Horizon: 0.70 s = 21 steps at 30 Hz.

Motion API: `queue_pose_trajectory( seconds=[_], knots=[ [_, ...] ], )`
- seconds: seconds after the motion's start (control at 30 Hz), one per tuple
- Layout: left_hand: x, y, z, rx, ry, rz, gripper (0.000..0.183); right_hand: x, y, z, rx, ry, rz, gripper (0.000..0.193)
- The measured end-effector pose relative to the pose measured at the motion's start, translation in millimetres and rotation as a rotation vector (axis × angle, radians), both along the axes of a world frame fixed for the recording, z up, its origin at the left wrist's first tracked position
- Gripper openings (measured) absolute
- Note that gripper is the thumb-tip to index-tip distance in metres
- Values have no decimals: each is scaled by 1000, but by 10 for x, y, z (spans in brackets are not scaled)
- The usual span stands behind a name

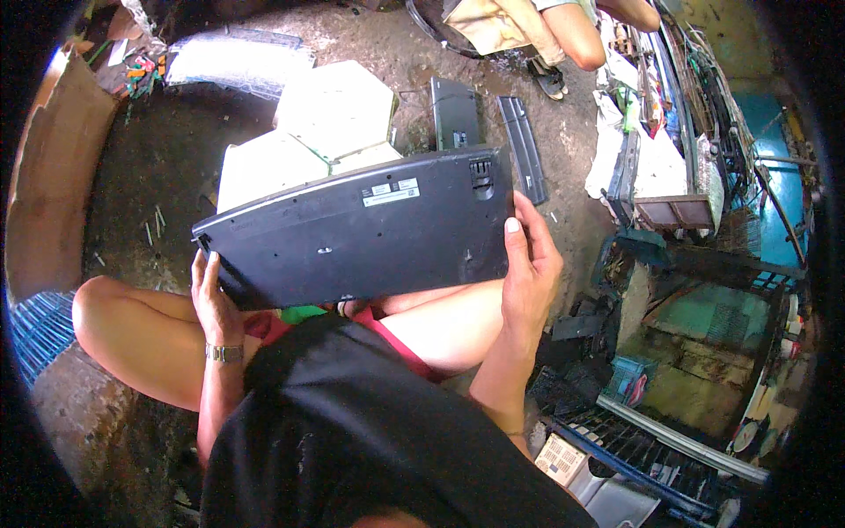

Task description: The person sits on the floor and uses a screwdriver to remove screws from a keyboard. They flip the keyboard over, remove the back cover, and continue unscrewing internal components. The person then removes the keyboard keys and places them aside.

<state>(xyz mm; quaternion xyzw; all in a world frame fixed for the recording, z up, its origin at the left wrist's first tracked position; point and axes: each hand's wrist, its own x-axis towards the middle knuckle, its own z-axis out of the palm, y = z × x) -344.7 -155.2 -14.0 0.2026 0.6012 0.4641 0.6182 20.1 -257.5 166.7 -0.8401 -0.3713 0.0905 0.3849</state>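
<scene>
- While the left hand (213, 299) (8 o'clock) and right hand (531, 275) (3 o'clock) are pinching the upturned keyboard (352, 239), it is sitting 12 o'clock of the torso (352, 422).
- Level support is likely preventing tipping.

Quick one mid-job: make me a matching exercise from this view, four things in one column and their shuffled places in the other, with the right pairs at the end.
Things:
1. Black panel
2. White label
3. Metal wristband
4. Blue wire grid

Places:
A. Around the left wrist
B. At the picture's left edge
C. Held between the left hand and right hand
D. On the panel's face, near its far edge

Pairs: 1-C, 2-D, 3-A, 4-B
</scene>
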Motion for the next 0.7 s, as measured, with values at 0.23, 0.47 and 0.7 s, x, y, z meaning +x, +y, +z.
queue_pose_trajectory(
  seconds=[0.23, 0.47, 0.7],
  knots=[
    [-5, -32, 168, -25, 56, -82, 54, 114, -47, 289, -188, 104, 156, 68],
    [12, -68, 199, 18, 115, -128, 55, 217, -23, 351, -230, 203, 264, 64],
    [36, -116, 277, 70, 97, -133, 59, 184, -120, 364, -338, 162, 180, 60]
  ],
)
